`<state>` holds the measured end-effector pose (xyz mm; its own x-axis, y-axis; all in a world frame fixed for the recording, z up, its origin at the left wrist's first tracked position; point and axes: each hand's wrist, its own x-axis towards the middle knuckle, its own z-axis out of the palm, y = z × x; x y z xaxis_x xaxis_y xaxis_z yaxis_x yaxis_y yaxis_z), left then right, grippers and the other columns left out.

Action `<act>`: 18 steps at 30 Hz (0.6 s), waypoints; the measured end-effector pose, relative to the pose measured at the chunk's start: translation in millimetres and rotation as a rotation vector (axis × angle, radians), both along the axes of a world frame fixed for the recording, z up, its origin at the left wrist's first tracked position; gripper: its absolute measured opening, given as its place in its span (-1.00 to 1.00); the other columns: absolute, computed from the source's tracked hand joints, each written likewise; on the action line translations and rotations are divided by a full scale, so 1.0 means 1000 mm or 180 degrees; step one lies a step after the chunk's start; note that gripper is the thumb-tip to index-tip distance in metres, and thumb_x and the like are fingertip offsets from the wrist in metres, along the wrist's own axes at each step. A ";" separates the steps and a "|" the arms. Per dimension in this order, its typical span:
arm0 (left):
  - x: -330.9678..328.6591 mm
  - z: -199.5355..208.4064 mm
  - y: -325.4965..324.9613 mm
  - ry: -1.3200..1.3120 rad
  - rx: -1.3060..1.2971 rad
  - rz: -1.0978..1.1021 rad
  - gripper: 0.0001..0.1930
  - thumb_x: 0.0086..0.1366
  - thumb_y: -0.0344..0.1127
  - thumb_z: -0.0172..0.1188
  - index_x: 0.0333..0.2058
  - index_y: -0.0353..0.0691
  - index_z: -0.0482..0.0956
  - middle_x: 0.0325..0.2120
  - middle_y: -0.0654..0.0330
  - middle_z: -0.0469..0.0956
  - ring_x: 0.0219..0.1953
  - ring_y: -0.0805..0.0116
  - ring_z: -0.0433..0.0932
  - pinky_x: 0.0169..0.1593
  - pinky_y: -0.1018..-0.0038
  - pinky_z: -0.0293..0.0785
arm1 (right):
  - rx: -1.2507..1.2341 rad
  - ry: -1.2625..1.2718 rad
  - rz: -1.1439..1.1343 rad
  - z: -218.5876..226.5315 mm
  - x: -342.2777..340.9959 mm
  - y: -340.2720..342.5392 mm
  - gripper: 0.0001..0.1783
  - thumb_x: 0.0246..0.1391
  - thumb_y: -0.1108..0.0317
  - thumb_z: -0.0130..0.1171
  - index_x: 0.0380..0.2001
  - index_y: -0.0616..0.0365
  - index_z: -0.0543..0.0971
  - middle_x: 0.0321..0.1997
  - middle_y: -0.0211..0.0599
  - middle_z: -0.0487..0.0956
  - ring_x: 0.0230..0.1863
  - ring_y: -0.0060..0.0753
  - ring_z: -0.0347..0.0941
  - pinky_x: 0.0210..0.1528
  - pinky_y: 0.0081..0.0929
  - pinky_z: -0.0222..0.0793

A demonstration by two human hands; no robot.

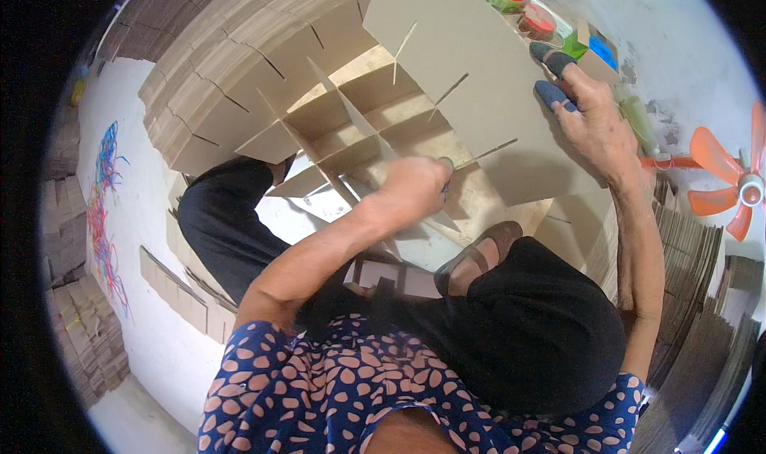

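Here, cardboard stacks (88,334) and an orange fan (730,179) ring the pale floor (152,215).

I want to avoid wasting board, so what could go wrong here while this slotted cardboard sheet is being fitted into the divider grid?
The large slotted sheet is held by the right hand at one edge only, so it may sag or crease. The left hand presses where a slot meets the divider grid; a misaligned slot could tear. The grid stands loose and might skew or collapse.
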<state>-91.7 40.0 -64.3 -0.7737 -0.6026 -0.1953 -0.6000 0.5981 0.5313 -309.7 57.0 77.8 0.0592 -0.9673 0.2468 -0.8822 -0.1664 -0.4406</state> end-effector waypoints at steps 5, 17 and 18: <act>-0.001 -0.005 -0.001 0.0104 -0.0045 -0.0004 -0.78 -0.06 -0.31 0.18 -0.37 -0.21 0.54 -0.47 -0.04 0.55 -0.34 -0.04 0.55 -0.24 0.13 0.47 | 0.0256 -0.0077 -0.0002 0.006 0.010 -0.008 -0.81 -0.07 0.51 0.09 -0.34 0.30 0.37 -0.50 0.08 0.40 -0.50 -0.07 0.28 -0.37 -0.36 0.29; -0.007 -0.006 -0.004 -0.0027 -0.0046 0.0031 -0.79 0.00 -0.29 0.13 -0.34 -0.18 0.56 -0.45 -0.04 0.56 -0.32 -0.02 0.56 -0.24 0.12 0.48 | 0.0336 0.0072 0.0376 -0.026 0.014 -0.017 -0.88 -0.07 0.52 0.08 -0.40 0.26 0.40 -0.51 0.16 0.43 -0.43 0.16 0.42 -0.42 -0.21 0.33; -0.007 -0.005 -0.003 -0.0032 -0.0067 0.0023 -0.78 0.01 -0.29 0.13 -0.33 -0.18 0.56 -0.45 -0.04 0.56 -0.32 -0.02 0.56 -0.24 0.12 0.48 | 0.0340 0.0055 0.0432 -0.029 0.013 -0.018 -0.88 -0.08 0.53 0.08 -0.40 0.26 0.40 -0.50 0.16 0.43 -0.43 0.17 0.42 -0.42 -0.20 0.33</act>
<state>-98.6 37.1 -69.2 -0.7673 -0.6124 -0.1903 -0.6097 0.6046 0.5125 -297.1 38.9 48.5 0.1945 -0.9707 0.1409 -0.8624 -0.2376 -0.4470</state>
